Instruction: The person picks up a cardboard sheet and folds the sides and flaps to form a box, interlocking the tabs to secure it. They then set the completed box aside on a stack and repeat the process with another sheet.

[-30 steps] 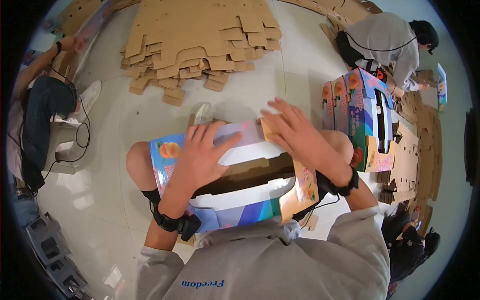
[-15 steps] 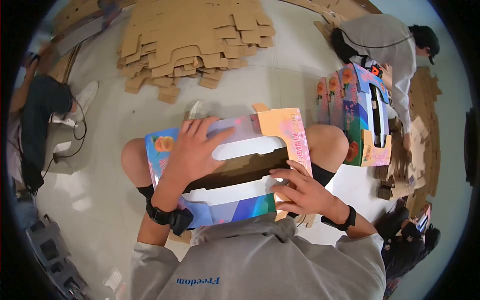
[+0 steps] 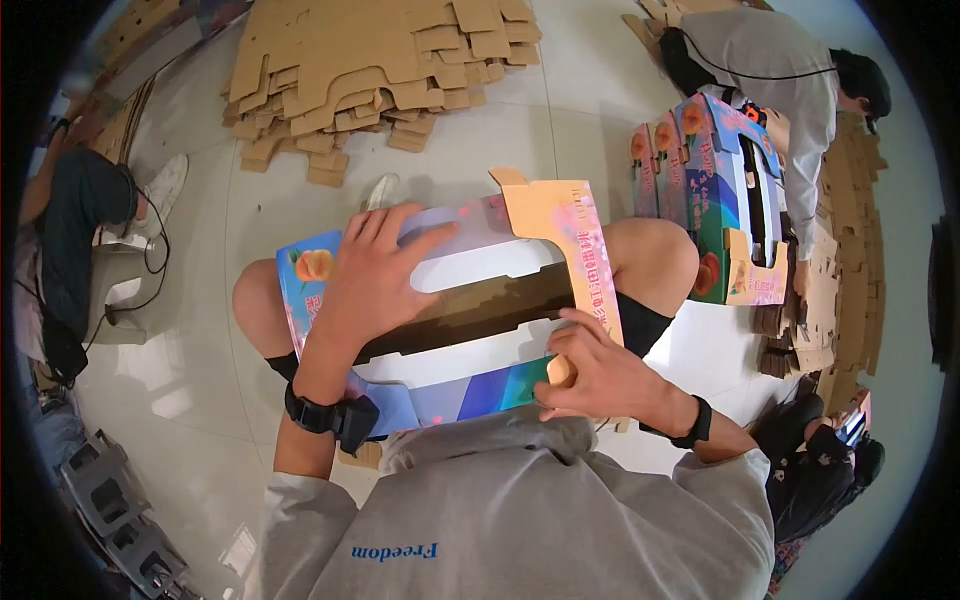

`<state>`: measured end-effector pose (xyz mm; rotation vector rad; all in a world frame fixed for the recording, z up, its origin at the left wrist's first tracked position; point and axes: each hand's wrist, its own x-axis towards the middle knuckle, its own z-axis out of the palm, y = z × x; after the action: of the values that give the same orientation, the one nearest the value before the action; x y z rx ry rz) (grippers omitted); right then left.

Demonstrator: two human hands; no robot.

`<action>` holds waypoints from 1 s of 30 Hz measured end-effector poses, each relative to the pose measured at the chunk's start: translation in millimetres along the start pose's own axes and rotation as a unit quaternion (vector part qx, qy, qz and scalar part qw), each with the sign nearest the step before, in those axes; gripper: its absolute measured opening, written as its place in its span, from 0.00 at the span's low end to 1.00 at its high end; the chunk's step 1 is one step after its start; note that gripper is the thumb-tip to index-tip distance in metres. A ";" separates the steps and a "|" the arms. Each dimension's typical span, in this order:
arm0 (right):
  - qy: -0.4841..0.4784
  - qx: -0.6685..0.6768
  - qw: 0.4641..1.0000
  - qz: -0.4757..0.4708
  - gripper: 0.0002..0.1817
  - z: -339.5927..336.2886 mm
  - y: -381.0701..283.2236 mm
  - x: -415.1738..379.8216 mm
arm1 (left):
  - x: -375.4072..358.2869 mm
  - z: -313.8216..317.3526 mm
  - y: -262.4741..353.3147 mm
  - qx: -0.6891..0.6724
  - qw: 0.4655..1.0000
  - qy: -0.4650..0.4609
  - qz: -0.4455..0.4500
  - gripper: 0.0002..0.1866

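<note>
A printed cardboard fruit box with peach pictures rests across my lap, its long top opening showing the brown inside. My left hand grips its far left part, fingers reaching over the far edge and the thumb side spread toward the opening. At the near right corner, my right hand is closed around a small orange tab, with some fingers hidden under it. Another orange flap sticks up at the far right corner. A blue corner piece lies on the near left.
Several finished-looking printed boxes stand together on the floor to the right. A pile of flat brown cardboard lies ahead. Beside the boxes, a person in grey bends over more cardboard. Another person's leg is at left, near grey stools.
My right fingers have closed on the orange tab at the near right corner, which now stands bent up. The box has shifted slightly up in view; my left hand stays on it.
</note>
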<state>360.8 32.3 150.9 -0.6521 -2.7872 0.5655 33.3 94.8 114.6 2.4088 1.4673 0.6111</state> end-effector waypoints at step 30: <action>0.181 0.013 0.973 0.143 0.13 -7.5 77.8 100.2 | 4.0 23.8 22.3 0.139 0.990 -0.005 0.035 0.48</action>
<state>304.7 145.7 138.1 -1.0466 -2.3584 0.4749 63.7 88.1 104.0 2.6773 1.5601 0.4326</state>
